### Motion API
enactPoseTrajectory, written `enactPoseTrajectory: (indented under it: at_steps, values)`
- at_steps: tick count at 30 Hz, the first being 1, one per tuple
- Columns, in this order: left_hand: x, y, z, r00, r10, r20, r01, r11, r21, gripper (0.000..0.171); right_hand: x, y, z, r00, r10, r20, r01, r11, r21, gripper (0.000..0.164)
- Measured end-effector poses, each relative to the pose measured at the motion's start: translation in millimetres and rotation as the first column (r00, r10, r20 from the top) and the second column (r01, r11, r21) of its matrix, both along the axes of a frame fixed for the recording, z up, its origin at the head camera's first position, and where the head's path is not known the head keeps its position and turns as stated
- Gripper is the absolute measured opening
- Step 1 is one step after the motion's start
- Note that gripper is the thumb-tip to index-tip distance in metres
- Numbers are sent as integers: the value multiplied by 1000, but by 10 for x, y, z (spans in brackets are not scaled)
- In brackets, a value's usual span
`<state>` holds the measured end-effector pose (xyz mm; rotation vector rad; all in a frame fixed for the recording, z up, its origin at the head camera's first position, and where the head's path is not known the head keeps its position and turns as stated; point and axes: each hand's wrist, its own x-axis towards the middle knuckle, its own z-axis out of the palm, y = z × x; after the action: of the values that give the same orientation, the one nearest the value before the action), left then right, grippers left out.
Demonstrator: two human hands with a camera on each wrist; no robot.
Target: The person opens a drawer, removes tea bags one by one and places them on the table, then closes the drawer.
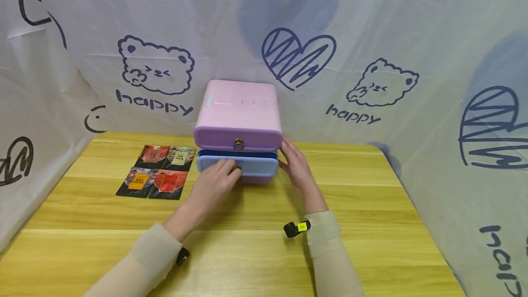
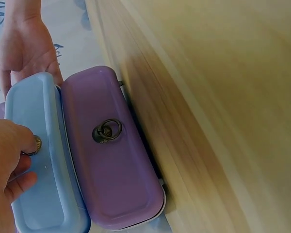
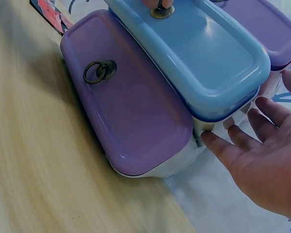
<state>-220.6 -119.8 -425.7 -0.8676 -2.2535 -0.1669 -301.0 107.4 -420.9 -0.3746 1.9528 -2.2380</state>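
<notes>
A small drawer cabinet (image 1: 243, 107) with a pink top stands against the back cloth. Its middle, light-blue drawer (image 1: 260, 167) is pulled partly out, past the purple top drawer (image 1: 260, 140) and the purple bottom drawer (image 2: 111, 179). My left hand (image 1: 214, 182) pinches the brass ring pull (image 2: 37, 144) of the blue drawer between thumb and finger. On the cabinet's right side rests my right hand (image 1: 298, 168), its fingers extended along the wall, as the right wrist view shows. What lies inside the blue drawer is hidden.
Several dark sachets with red, orange and pale labels (image 1: 169, 184) lie in a block left of the cabinet on the wooden table (image 1: 264, 246). A printed white cloth (image 1: 231, 26) hangs behind and at both sides.
</notes>
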Motion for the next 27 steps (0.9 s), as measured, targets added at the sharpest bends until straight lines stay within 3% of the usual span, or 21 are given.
enactPoseTrajectory:
  at_steps: [18,27]
  values:
    - [-189,25,-13,999,45,7,-45,999,23,13,-7,9,-16,1000,9,4,-9,999,-42,47]
    - [-217,34,-10,998,61,-12,-61,998,18,14,-7,6,-15,1000,12,-21,-12,999,-39,47]
